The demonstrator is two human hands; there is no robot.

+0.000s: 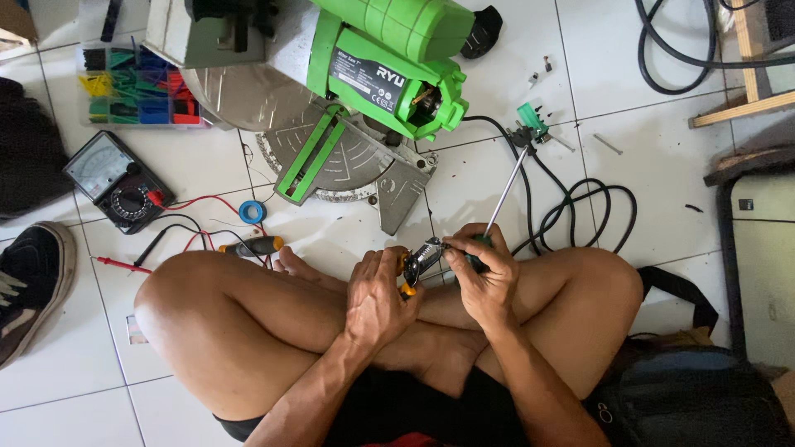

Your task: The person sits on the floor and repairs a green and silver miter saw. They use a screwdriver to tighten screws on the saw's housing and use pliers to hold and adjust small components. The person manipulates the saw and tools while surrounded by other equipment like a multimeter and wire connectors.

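I sit cross-legged on white floor tiles. My left hand (377, 290) grips a small tool with orange handles (406, 277), its dark jaws closed on a small part (431, 251). My right hand (484, 273) holds a green-handled screwdriver whose long shaft (507, 190) points up and away from me; its handle is mostly hidden in my fist. Both hands meet above my crossed legs, almost touching. A green and grey mitre saw (356, 91) lies on the floor just beyond my knees.
An analogue multimeter (118, 180) with red and black leads lies at left, near a clear box of coloured parts (137, 87), a blue tape roll (252, 212) and an orange-handled screwdriver (252, 246). A black cable (580, 211) coils at right. A shoe (33, 281) and a dark bag (696, 397) flank me.
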